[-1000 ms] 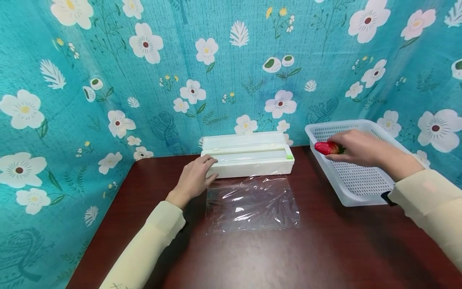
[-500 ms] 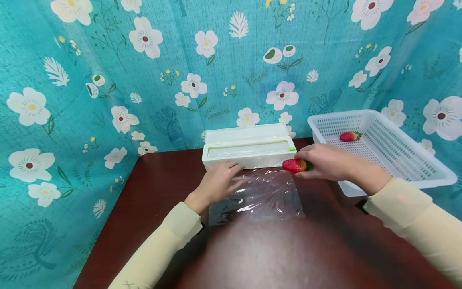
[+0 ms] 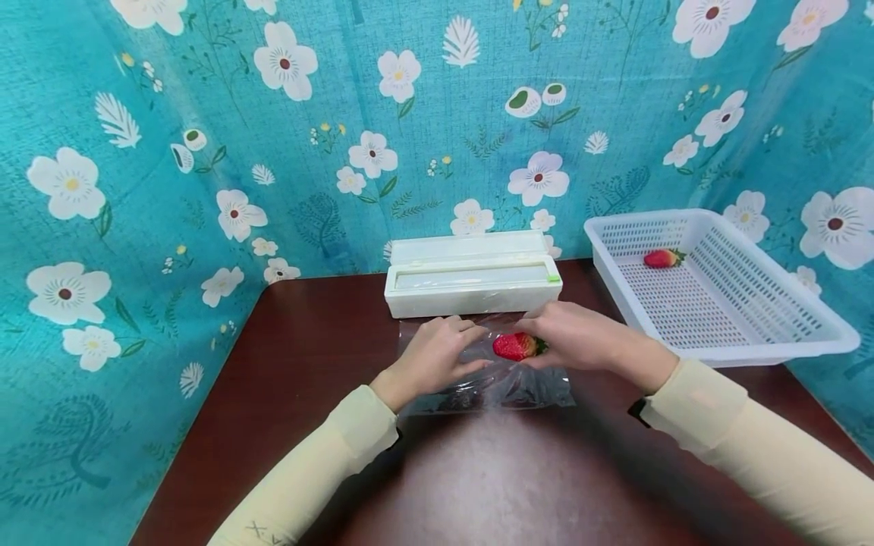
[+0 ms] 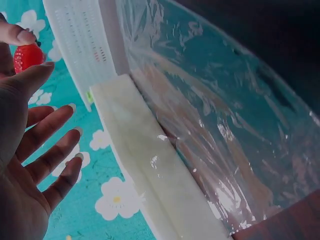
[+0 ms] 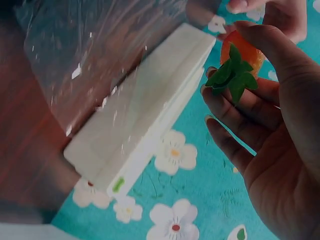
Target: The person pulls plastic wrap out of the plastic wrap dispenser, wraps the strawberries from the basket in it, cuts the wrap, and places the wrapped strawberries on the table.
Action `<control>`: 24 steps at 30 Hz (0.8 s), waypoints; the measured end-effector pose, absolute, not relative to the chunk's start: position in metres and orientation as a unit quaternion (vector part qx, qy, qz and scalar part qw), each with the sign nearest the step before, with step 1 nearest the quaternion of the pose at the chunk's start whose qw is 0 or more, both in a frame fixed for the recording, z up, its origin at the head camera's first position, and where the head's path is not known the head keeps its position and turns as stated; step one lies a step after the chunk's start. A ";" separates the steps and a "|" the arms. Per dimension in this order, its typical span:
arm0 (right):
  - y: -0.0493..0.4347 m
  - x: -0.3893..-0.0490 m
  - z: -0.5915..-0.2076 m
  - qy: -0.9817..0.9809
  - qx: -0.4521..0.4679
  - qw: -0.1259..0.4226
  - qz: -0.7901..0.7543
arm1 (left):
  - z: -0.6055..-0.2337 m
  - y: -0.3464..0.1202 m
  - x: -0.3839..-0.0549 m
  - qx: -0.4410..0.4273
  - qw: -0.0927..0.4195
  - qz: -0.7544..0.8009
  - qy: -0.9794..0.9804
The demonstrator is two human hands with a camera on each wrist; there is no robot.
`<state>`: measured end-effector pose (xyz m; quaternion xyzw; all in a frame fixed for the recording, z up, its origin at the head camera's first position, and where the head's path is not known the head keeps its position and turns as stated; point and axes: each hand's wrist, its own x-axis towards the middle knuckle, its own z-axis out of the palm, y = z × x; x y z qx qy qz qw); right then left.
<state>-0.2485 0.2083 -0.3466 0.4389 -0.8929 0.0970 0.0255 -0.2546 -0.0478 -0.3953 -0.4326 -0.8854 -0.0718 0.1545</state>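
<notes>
A red strawberry (image 3: 514,346) is pinched between the thumb and fingers of my right hand (image 3: 576,337), over the plastic wrap. Its green leaves (image 5: 235,77) face the palm in the right wrist view. My left hand (image 3: 440,355) is just left of the berry, thumb and fingers spread apart with nothing between them. Below both hands, a sheet of clear plastic wrap (image 4: 215,110) stretches out from the white wrap box (image 3: 478,298), whose lid (image 3: 471,246) stands up at the back.
A white plastic basket (image 3: 717,353) stands at the right with another strawberry (image 3: 662,258) in it. Dark red-brown table (image 3: 307,364) lies under everything. Flowered turquoise cloth (image 3: 423,114) hangs right behind the box and basket.
My right hand has brought the strawberry left from the basket to over the wrap. My left hand has moved from the box's left end toward the berry.
</notes>
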 end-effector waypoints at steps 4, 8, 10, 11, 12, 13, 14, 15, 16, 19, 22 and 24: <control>0.200 -0.247 -0.355 -0.883 0.459 0.024 0.095 | -0.396 -0.046 -0.251 -0.444 0.145 -0.088 -0.880; 0.193 -0.246 -0.358 -0.879 0.467 0.030 0.085 | -0.397 -0.045 -0.249 -0.448 0.138 -0.094 -0.878; 0.191 -0.245 -0.359 -0.879 0.468 0.030 0.083 | -0.397 -0.046 -0.248 -0.446 0.135 -0.090 -0.880; 0.191 -0.245 -0.360 -0.879 0.469 0.030 0.082 | -0.397 -0.046 -0.248 -0.444 0.133 -0.089 -0.881; 0.190 -0.245 -0.360 -0.878 0.471 0.030 0.083 | -0.398 -0.046 -0.248 -0.444 0.132 -0.087 -0.882; 0.190 -0.245 -0.361 -0.878 0.471 0.031 0.083 | -0.398 -0.047 -0.247 -0.444 0.131 -0.087 -0.882; 0.189 -0.244 -0.361 -0.877 0.471 0.030 0.085 | -0.398 -0.047 -0.247 -0.444 0.130 -0.086 -0.882; 0.189 -0.244 -0.361 -0.877 0.472 0.030 0.087 | -0.398 -0.047 -0.247 -0.446 0.130 -0.087 -0.881; 0.189 -0.244 -0.361 -0.876 0.473 0.030 0.089 | -0.398 -0.047 -0.247 -0.447 0.130 -0.088 -0.880; 0.189 -0.243 -0.363 -0.876 0.473 0.031 0.093 | -0.398 -0.047 -0.247 -0.451 0.130 -0.089 -0.878; 0.189 -0.243 -0.365 -0.873 0.478 0.038 0.093 | -0.399 -0.048 -0.248 -0.451 0.130 -0.087 -0.879; 0.189 -0.243 -0.367 -0.869 0.484 0.051 0.091 | -0.400 -0.049 -0.247 -0.450 0.129 -0.090 -0.879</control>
